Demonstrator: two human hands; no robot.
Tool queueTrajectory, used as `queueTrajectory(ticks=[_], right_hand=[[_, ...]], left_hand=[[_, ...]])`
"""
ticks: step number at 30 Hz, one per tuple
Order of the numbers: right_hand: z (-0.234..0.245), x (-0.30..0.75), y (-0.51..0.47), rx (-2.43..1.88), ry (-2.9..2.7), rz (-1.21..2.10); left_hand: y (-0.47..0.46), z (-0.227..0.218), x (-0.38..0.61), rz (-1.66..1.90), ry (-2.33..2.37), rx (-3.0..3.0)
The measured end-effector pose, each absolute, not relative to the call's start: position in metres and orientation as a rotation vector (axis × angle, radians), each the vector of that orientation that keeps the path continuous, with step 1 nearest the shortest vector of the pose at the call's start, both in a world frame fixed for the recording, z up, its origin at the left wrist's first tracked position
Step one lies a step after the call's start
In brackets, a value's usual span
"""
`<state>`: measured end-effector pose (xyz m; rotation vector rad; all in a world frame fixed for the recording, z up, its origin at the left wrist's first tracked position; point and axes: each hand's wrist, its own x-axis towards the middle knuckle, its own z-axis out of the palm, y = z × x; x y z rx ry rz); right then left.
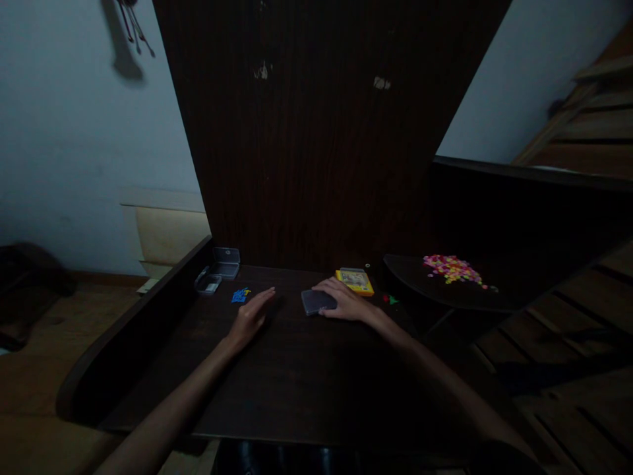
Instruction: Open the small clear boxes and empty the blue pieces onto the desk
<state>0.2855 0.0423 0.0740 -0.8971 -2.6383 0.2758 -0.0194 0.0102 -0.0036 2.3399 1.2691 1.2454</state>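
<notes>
My right hand [343,300] grips a flat, clear plastic case [312,303] by its right side, low over the dark desk or resting on it. Left of it, my left hand [250,318] holds nothing, its fingers stretched forward on edge near the desk surface. Just beyond those fingers lies a small pile of blue pieces [239,296] with a bit of yellow. Behind my right hand is a yellow box [363,290] with a greyish picture on top. The dim light hides what the case may contain.
Two open clear cases stand at the back left, one hinged case [226,269] behind a smaller one [208,284]. Small red and green pieces [390,299] lie right of the yellow box. A raised corner shelf [410,274] bears a heap of pink and yellow bits [452,269]. A low side wall [133,330] borders the desk's left.
</notes>
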Motion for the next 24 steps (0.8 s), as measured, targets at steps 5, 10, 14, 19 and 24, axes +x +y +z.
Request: queueTrajectory(ticks=[5, 10, 14, 19, 24], right_hand=[[0.063, 0.254, 0.02, -0.749, -2.725, 0.274], [0.058, 0.237, 0.008, -0.636, -2.773, 0.125], [0.056, 0.233, 0.004, -0.59, -2.79, 0.016], [0.045, 0.228, 0.005, -0.582, -2.743, -0.189], [0.037, 0.224, 0.007, -0.58, -2.69, -0.319]], left_hand=[[-0.02, 0.015, 0.013, 1.05, 1.289, 2.153], [-0.031, 0.021, 0.02, 0.955, 1.252, 2.059], [-0.03, 0.022, 0.016, 1.036, 1.202, 1.981], [-0.031, 0.024, 0.014, 1.119, 1.131, 1.873], [-0.029, 0.026, 0.018, 1.175, 1.078, 1.725]])
